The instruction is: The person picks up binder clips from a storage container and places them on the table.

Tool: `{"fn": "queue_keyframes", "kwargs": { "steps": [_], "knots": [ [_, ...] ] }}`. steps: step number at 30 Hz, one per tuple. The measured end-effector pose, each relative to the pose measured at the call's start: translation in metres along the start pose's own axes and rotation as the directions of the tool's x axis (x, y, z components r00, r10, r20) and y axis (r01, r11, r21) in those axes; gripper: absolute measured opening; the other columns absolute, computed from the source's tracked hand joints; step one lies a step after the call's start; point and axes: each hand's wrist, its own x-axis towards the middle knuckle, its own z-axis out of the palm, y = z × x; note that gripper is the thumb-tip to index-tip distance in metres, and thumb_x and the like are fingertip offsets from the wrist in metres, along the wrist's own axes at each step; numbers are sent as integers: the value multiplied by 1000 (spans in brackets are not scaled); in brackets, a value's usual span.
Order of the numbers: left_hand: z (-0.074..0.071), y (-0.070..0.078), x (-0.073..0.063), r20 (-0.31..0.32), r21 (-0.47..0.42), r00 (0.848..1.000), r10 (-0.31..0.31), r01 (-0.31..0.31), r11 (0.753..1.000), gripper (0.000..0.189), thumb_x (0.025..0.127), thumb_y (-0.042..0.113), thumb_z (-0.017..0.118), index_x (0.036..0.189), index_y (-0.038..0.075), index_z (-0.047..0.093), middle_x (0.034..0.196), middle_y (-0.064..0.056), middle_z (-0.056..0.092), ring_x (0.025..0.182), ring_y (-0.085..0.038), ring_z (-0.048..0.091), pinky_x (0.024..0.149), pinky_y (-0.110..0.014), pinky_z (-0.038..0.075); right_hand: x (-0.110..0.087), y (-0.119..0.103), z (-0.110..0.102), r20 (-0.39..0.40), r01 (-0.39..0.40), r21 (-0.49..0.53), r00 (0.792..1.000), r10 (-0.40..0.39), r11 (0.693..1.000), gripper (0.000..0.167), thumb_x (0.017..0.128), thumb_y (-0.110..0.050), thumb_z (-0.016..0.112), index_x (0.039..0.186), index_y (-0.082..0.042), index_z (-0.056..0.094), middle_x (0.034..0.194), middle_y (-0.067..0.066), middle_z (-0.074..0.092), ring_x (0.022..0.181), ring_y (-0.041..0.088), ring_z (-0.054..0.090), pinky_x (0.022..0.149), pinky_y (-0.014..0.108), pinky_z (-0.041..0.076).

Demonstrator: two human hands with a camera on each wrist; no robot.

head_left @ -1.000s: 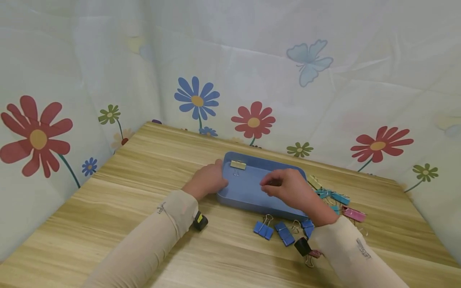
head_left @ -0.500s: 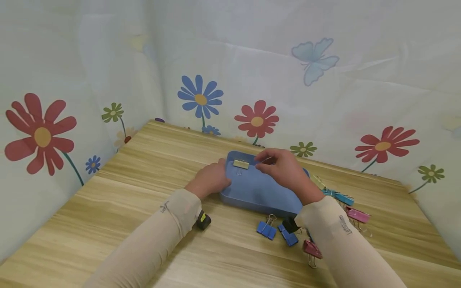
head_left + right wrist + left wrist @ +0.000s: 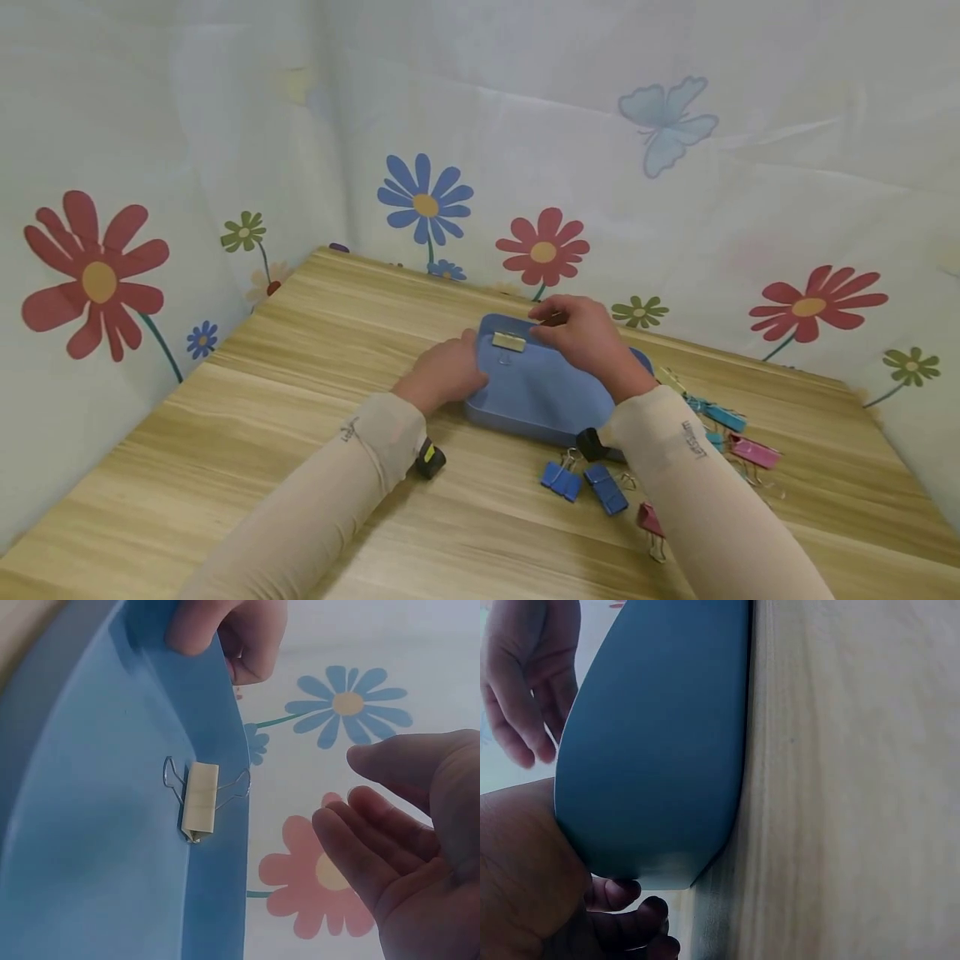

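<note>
A shallow blue tray (image 3: 540, 396) lies on the table. My left hand (image 3: 450, 371) grips its left end, with the thumb (image 3: 199, 630) inside the wall and the other fingers outside. One pale yellow binder clip (image 3: 200, 799) rests against the far inner wall near that end, its wire handles spread apart. Over the tray's far rim hovers my right hand (image 3: 583, 337). In the right wrist view its fingers are loosely bent, the thumb is apart from them, and nothing is between them.
Two blue binder clips (image 3: 561, 482) and a dark pink clip (image 3: 650, 518) lie in front of the tray. Right of it are a yellow clip (image 3: 671, 380), teal clips (image 3: 725, 417) and a pink clip (image 3: 756, 452). A flower-printed curtain (image 3: 420, 100) stands behind the table.
My right hand has moved from over the tray's middle away to its far rim, still with nothing held. The left hand keeps its grip, and the yellow clip in the tray stays put.
</note>
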Motion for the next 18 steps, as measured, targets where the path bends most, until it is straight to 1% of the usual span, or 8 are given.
{"fn": "queue_keyframes", "kwargs": {
  "steps": [4, 8, 13, 18],
  "knots": [
    [-1, -1, -1, -8, -5, 1000, 4, -4, 1000, 58, 87, 29, 61, 132, 0, 41, 106, -14, 65, 81, -22, 59, 76, -39, 50, 11, -3, 5, -1, 23, -49, 1000, -23, 999, 28, 90, -20, 66, 117, -11, 66, 115, 9, 66, 109, 27, 60, 86, 43, 53],
    [0, -2, -1, -13, -8, 1000, 6, -6, 1000, 57, 86, 28, 61, 131, 0, 41, 104, -13, 65, 80, -21, 59, 75, -39, 50, 21, -7, 11, 11, 29, -78, 1000, -28, 997, 27, 90, -18, 67, 115, -10, 67, 114, 11, 67, 107, 27, 60, 86, 43, 53],
    [2, -4, 1, -18, -4, 1000, 7, -7, 1000, 55, 86, 28, 61, 130, 1, 42, 102, -12, 65, 80, -21, 59, 76, -38, 50, 31, -5, 18, 26, 21, -103, 999, -18, 994, 27, 89, -18, 68, 115, -9, 67, 111, 11, 68, 103, 27, 61, 86, 42, 54],
    [4, -6, 3, -20, 7, 1000, 14, -14, 1000, 58, 87, 30, 61, 132, 1, 40, 106, -13, 65, 83, -21, 59, 77, -38, 50, 42, 0, 25, 48, 10, -129, 999, -3, 992, 25, 88, -18, 69, 111, -10, 69, 105, 9, 69, 97, 25, 62, 84, 41, 54]
  ]
}}
